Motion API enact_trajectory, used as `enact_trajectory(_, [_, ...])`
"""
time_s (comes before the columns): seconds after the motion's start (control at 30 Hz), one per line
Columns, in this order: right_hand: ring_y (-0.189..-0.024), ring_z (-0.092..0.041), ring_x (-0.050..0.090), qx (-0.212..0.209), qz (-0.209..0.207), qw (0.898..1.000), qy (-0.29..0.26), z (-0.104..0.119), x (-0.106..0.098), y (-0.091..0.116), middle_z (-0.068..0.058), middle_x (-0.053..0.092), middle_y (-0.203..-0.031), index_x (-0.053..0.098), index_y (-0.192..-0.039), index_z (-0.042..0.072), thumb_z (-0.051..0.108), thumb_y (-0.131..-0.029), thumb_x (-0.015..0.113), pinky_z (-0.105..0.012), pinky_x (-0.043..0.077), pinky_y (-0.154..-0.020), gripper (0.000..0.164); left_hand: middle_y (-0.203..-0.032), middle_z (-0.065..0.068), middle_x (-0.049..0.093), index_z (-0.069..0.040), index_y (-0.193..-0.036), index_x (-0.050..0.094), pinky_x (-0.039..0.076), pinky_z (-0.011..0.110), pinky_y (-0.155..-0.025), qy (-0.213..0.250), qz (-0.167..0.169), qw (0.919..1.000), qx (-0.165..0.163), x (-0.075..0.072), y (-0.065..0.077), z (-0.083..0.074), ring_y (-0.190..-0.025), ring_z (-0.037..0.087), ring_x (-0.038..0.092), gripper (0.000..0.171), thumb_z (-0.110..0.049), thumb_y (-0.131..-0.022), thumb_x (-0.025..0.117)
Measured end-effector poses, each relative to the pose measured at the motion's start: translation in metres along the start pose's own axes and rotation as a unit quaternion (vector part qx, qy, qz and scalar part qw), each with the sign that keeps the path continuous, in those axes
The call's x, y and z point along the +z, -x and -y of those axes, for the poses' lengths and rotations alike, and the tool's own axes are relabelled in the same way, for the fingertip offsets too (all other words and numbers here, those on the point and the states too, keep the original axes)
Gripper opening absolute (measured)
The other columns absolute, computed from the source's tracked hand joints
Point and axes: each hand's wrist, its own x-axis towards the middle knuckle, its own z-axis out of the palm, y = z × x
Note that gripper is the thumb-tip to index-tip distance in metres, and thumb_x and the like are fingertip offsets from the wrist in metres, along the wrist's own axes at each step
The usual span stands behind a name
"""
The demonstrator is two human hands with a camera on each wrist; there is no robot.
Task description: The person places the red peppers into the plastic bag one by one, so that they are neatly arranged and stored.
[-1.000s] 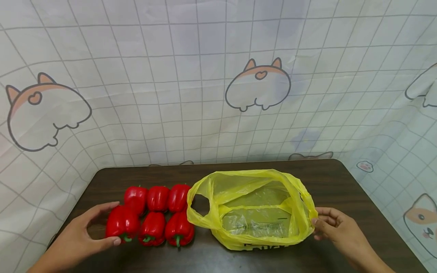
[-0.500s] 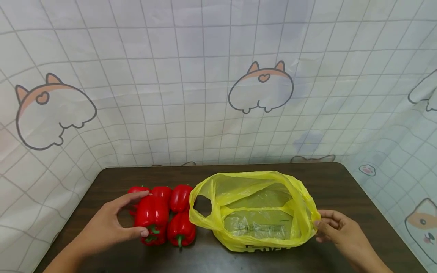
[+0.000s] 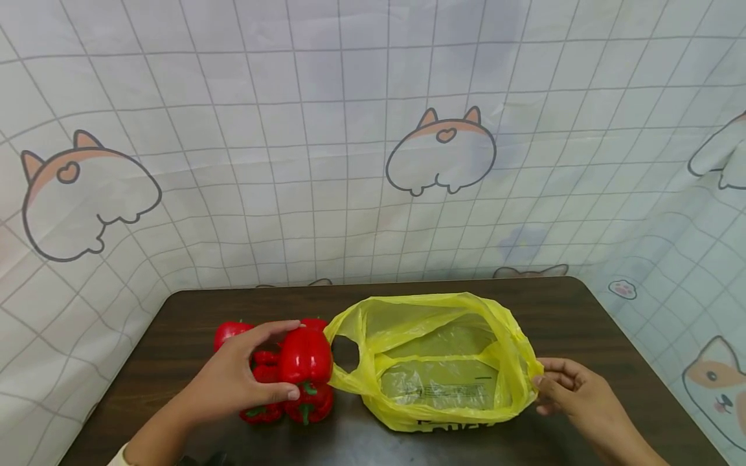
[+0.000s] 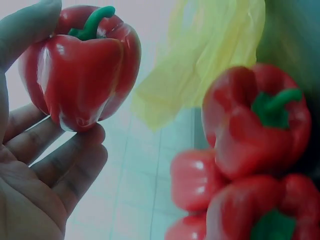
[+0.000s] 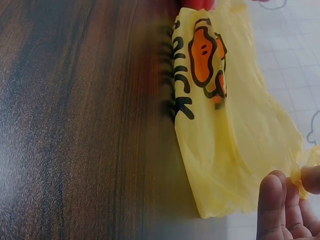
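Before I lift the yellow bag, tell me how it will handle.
The yellow bag will likely fold limply: its thin plastic is creased and see-through. Its edge, pinched by the right hand, may sag once freed.

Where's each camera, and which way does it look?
Head: on the head, looking forward and down at the yellow bag and red peppers; left hand and right hand show.
Left wrist: worn there, facing the held pepper; left hand shows.
Right wrist: worn there, facing the bag's side and brown table; part of right hand shows.
Both wrist views share the yellow bag.

Peppers (image 3: 231,331) on table (image 3: 568,317), bag (image 3: 437,415) at right
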Motion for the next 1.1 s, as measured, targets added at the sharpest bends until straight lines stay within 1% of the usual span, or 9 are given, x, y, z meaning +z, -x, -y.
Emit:
enact_trajectory(0.07, [-0.092,-0.027,0.067,0.0,0.0,1.0,0.001,-0.001,0.0,0.0,-0.01,0.069,-0.113,0.045,-0.144,-0.005,0.026,-0.1,0.069,-0.041,0.061,-0.078,0.059,-0.133,-0.001,0.061,-0.03,-0.144,0.053,0.061,0.04,-0.077,0.011,0.006,0.9999,-0.002,0.005,-0.004,-0.003,-0.11,0.031,0.064,0.08,-0.036,-0.075,0.093])
enact_trajectory(0.23, [-0.092,-0.027,0.067,0.002,-0.003,1.0,0.002,-0.001,0.0,0.0,-0.01,0.069,-0.113,0.045,-0.143,-0.005,0.024,-0.1,0.069,-0.041,0.061,-0.078,0.057,-0.131,-0.005,0.062,-0.028,-0.144,0.052,0.061,0.043,-0.08,0.003,0.007,0.9999,0.014,0.017,-0.014,-0.007,-0.108,0.024,0.065,0.083,-0.039,-0.073,0.094])
enact_trajectory(0.33, [-0.091,-0.026,0.067,-0.001,-0.003,1.0,0.005,-0.001,0.001,0.0,-0.01,0.069,-0.113,0.045,-0.144,-0.006,0.023,-0.101,0.068,-0.041,0.061,-0.078,0.056,-0.13,-0.006,0.061,-0.025,-0.145,0.052,0.061,0.041,-0.079,0.004,0.015,0.9997,0.016,0.023,-0.019,-0.008,-0.105,0.024,0.066,0.084,-0.04,-0.073,0.094])
enact_trajectory(0.43, [-0.091,-0.026,0.067,0.0,-0.004,1.0,0.006,-0.001,0.001,0.0,-0.01,0.069,-0.113,0.045,-0.144,-0.006,0.022,-0.101,0.068,-0.041,0.061,-0.077,0.056,-0.13,-0.006,0.061,-0.023,-0.147,0.051,0.061,0.04,-0.078,0.007,0.024,0.9995,0.019,0.03,-0.023,-0.01,-0.107,0.025,0.064,0.085,-0.039,-0.075,0.093])
enact_trajectory(0.57, [-0.091,-0.026,0.067,0.003,-0.004,1.0,0.005,-0.002,0.001,0.0,-0.009,0.069,-0.113,0.044,-0.144,-0.006,0.021,-0.102,0.067,-0.041,0.061,-0.078,0.056,-0.127,-0.009,0.061,-0.026,-0.148,0.051,0.06,0.041,-0.081,0.005,0.031,0.9991,0.029,0.038,-0.029,-0.012,-0.11,0.023,0.061,0.085,-0.041,-0.075,0.092])
enact_trajectory(0.7, [-0.091,-0.025,0.067,0.001,-0.005,1.0,0.005,-0.001,0.002,0.0,-0.01,0.069,-0.114,0.044,-0.144,-0.006,0.022,-0.102,0.067,-0.041,0.061,-0.077,0.056,-0.129,-0.012,0.06,-0.028,-0.145,0.053,0.06,0.041,-0.081,0.009,0.035,0.9989,0.03,0.047,-0.033,-0.014,-0.111,0.019,0.061,0.082,-0.041,-0.074,0.093])
enact_trajectory(0.8, [-0.091,-0.025,0.067,-0.004,-0.006,1.0,0.007,0.001,0.003,0.001,-0.01,0.069,-0.115,0.045,-0.143,-0.006,0.025,-0.101,0.068,-0.041,0.061,-0.077,0.057,-0.128,-0.015,0.06,-0.031,-0.144,0.054,0.06,0.041,-0.082,0.002,0.036,0.999,0.027,0.052,-0.034,-0.016,-0.109,0.015,0.061,0.081,-0.041,-0.074,0.093])
enact_trajectory(0.97, [-0.093,-0.025,0.067,-0.007,-0.014,1.0,0.008,0.004,0.005,0.0,-0.011,0.069,-0.115,0.048,-0.142,-0.004,0.028,-0.101,0.068,-0.042,0.061,-0.079,0.056,-0.119,-0.016,0.062,-0.027,-0.145,0.054,0.058,0.042,-0.084,0.001,0.049,0.9981,0.038,0.059,-0.039,-0.02,-0.107,0.014,0.06,0.083,-0.041,-0.073,0.093])
enact_trajectory(1.1, [-0.093,-0.024,0.067,-0.008,-0.018,1.0,0.01,0.003,0.005,0.001,-0.011,0.069,-0.115,0.048,-0.142,-0.004,0.027,-0.101,0.068,-0.042,0.06,-0.079,0.056,-0.119,-0.015,0.063,-0.024,-0.146,0.053,0.057,0.04,-0.085,0.003,0.063,0.9967,0.052,0.066,-0.044,-0.023,-0.106,0.016,0.061,0.083,-0.042,-0.075,0.092])
